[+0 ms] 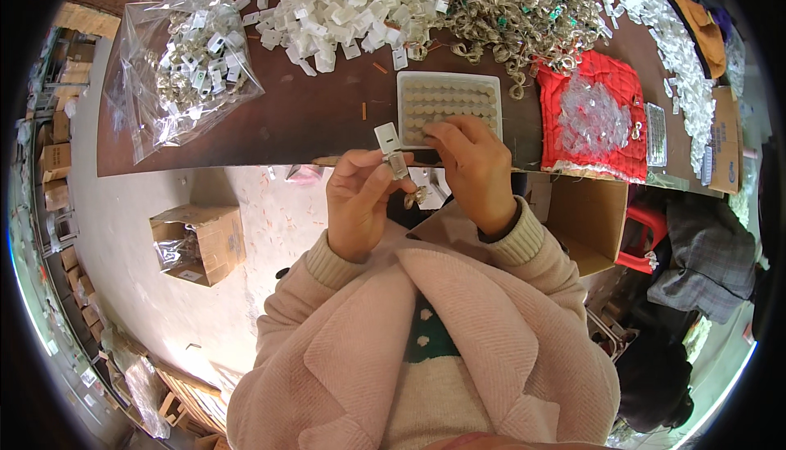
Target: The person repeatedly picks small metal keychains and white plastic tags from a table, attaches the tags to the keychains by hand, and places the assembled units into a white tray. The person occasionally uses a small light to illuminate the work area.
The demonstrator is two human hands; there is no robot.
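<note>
Pinching a small white case [388, 140], long axis pointing away, the left hand [358, 204] is holding it beside the tray's [448, 76] near left corner; the right hand [476, 167], nearer the pale discs [449, 99], is hovering there, fingertips together (gripping one? I cannot tell). White pieces [352, 4] are lying beyond.

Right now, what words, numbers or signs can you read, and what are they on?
None that I can read out.
Box at the right end of the table: blue print, too small and blurred.
White piece in the left hand: a dark mark, too small to read.
Tray: no writing that I can see.
</note>
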